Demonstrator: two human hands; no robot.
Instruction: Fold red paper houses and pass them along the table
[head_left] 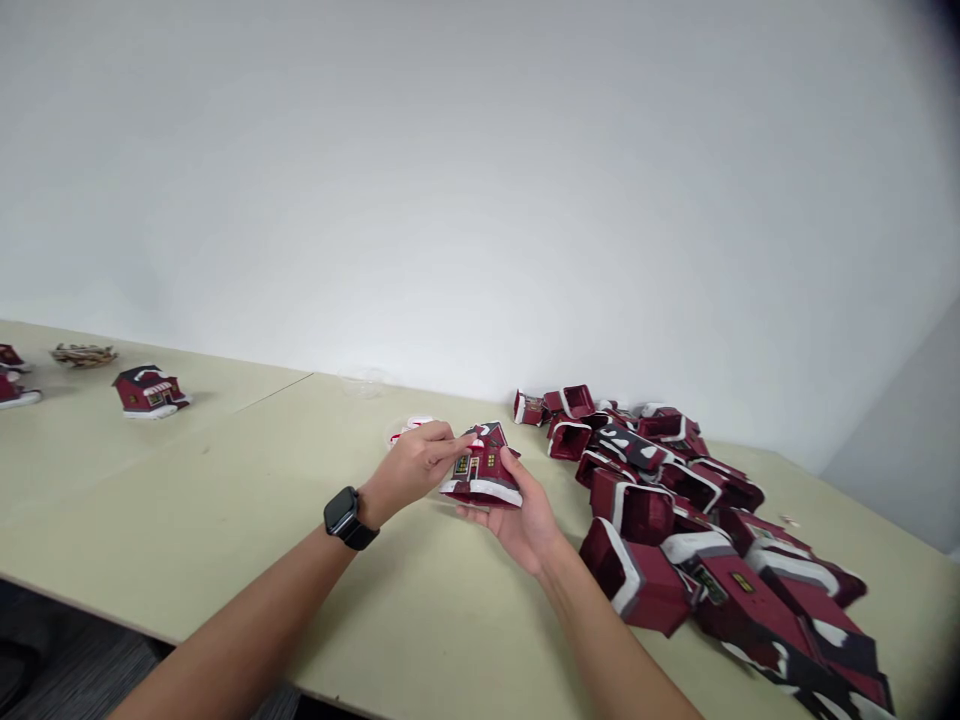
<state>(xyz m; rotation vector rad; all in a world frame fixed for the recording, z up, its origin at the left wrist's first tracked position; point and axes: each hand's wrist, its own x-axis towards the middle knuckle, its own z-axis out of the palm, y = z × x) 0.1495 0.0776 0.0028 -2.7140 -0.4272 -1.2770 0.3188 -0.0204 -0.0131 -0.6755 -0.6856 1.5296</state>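
Snow-trimmed maroon card house model (480, 472) held between left hand (411, 465), fingers pressed on its upper side, and cupped right hand (521, 525). Built house (148, 392) stood upper left; many maroon card house pieces (697, 520) remained heaped right.

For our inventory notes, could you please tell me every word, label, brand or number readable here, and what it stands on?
Smartwatch: screen dark, nothing readable.
Red model house being held: windows only, no text.
Model house with striped awning: any sign is too small to read.
Red house panel in the pile: small yellow patch, too blurred to read.
No word, brand or number is legible.
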